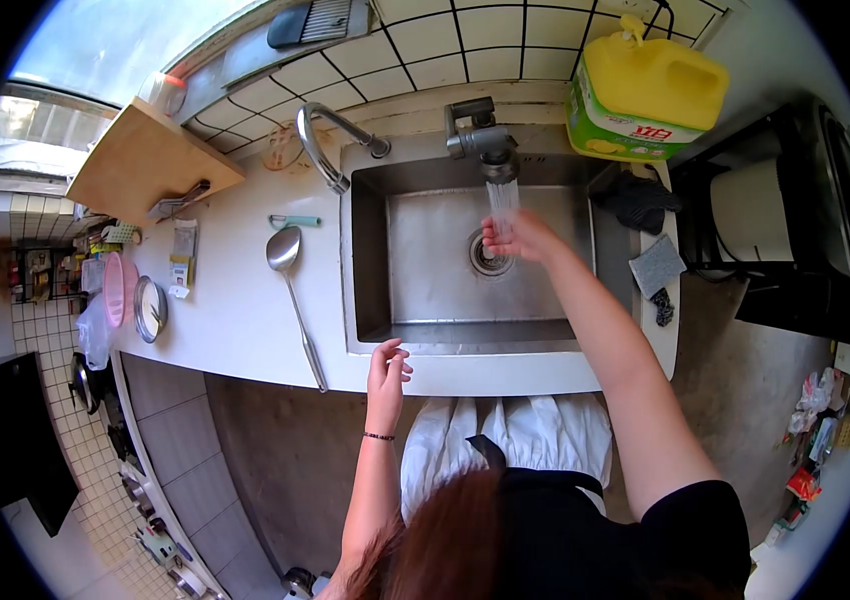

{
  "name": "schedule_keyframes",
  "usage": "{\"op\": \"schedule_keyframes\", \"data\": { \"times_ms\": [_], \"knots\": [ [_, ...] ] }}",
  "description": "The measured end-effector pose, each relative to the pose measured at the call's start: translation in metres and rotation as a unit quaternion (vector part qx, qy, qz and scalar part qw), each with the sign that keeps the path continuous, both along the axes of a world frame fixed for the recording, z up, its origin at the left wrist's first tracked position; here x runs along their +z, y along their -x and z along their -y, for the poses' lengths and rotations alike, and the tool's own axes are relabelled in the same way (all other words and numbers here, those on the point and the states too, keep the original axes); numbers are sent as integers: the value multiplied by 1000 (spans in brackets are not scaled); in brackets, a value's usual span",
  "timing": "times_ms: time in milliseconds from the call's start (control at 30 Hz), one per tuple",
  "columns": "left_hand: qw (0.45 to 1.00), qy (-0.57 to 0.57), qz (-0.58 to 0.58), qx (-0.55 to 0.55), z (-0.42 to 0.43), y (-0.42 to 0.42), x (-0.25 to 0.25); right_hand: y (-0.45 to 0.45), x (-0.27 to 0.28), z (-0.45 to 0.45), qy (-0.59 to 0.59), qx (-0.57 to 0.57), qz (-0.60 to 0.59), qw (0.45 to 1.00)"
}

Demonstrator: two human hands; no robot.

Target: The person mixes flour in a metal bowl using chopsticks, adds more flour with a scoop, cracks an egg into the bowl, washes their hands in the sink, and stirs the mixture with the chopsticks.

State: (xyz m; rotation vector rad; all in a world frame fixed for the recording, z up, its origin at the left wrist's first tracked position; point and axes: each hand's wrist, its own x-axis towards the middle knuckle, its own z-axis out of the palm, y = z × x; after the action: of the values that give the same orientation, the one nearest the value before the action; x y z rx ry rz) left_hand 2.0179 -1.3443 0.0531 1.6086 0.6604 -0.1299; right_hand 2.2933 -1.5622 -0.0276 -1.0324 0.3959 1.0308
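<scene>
While water (503,195) runs from the grey tap (483,137) onto the right grip (515,236), its fingers are loosely bent, apart, nothing seen held, above the sink (435,225). Left grip (385,372) half-curled, empty, near the sink's front edge. Tap at back rim. Ladle (285,250) on desk (235,310), left of sink; yellow jug (653,85) back right.

a black top (585,545), gathered white skirt (550,432) and dark bracelet (379,436) are worn.

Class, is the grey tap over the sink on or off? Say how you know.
On: water streams from the grey tap onto the right hand beneath it.
</scene>
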Motion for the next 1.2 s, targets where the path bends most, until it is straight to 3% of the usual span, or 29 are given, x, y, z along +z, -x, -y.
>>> {"op": "schedule_keyframes", "data": {
  "times_ms": [100, 167, 233, 300, 400, 500, 533, 567, 600, 633, 700, 733, 800, 833, 867, 900, 967, 1033, 1067, 1200],
  "knots": [
    [1000, -3, 3, 1, -1, 4, 2, -3, -48, -4, -144, -116, -60, 981],
    [1000, -7, -4, 1, -3, 7, 1, 3, -44, -12, -22, -109, 190, 975],
    [1000, 1, -6, 1, -5, 8, -2, 3, -33, -21, -12, -167, 194, 967],
    [1000, 9, -6, -1, -6, 7, -5, -5, 18, -25, -115, -285, -50, 950],
    [999, 22, -6, -24, 0, -9, -9, -12, -17, -16, -234, -235, 2, 943],
    [996, 38, -12, -82, 12, -47, -14, -13, 13, -26, -65, -291, -2, 955],
    [993, 51, -11, -103, 19, -65, -18, -13, 8, -29, 108, -206, 183, 955],
    [990, 66, -12, -128, 28, -85, -22, -14, 6, -29, 197, -124, 324, 917],
    [987, 90, -12, -129, 38, -107, -23, -15, 5, -29, 297, -63, 450, 840],
    [985, 114, -12, -132, 48, -132, -22, -18, 11, -30, 313, -16, 542, 780],
    [964, 255, -10, -76, 68, -180, -26, -18, 42, -35, 333, -20, 413, 847],
    [937, 344, -22, -55, 71, -204, -33, -14, 63, -31, 270, -69, 341, 898],
    [873, 486, -11, -34, 89, -238, -31, -10, 56, -36, -26, -221, 197, 955],
    [841, 540, 14, -32, 102, -249, -20, -8, 21, -44, -253, -309, 118, 909],
    [843, 536, 35, -17, 109, -264, -37, -5, 24, -40, -465, -374, 37, 801],
    [845, 532, 57, 0, 112, -276, -57, 6, 28, -38, -387, -420, 23, 821],
    [871, 488, 59, 13, 121, -290, -76, 7, 25, -36, -201, -445, 117, 865],
    [906, 420, 43, 11, 130, -298, -83, 6, 22, -23, -10, -363, 281, 888],
    [924, 380, 39, 5, 134, -301, -86, 5, 21, -18, 87, -312, 354, 877],
    [980, 188, 20, -58, 139, -314, -100, 0, 2, -15, 265, -269, 525, 763]
  ]
}}
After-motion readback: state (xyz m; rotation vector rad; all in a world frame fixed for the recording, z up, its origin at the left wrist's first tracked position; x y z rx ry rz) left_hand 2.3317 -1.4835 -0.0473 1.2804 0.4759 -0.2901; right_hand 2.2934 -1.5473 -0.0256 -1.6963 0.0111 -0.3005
